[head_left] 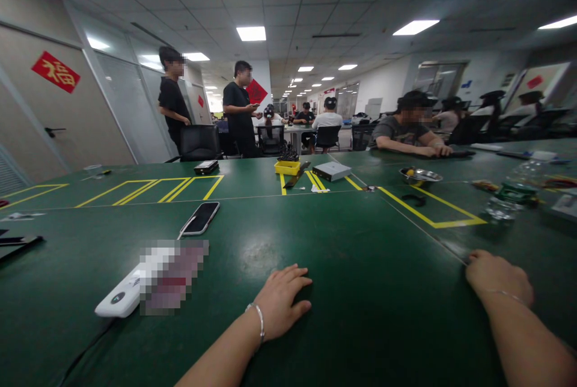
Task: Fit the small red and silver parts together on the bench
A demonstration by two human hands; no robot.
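Note:
My left hand (282, 300) lies flat on the green table (351, 267), fingers stretched out and slightly apart, holding nothing; a silver bracelet circles its wrist. My right hand (496, 279) rests on the table at the right, knuckles up and fingers curled under, so what is in them, if anything, is hidden. A white device (119, 300) with a cable lies to the left of my left hand. A black phone (201, 219) lies farther up the table.
Yellow tape lines mark zones on the table. Farther off are a yellow tray (287, 166), a grey box (332, 170), a metal dish (420, 176) and clear plastic items (500, 210). A person sits at the far right side; two stand by black chairs.

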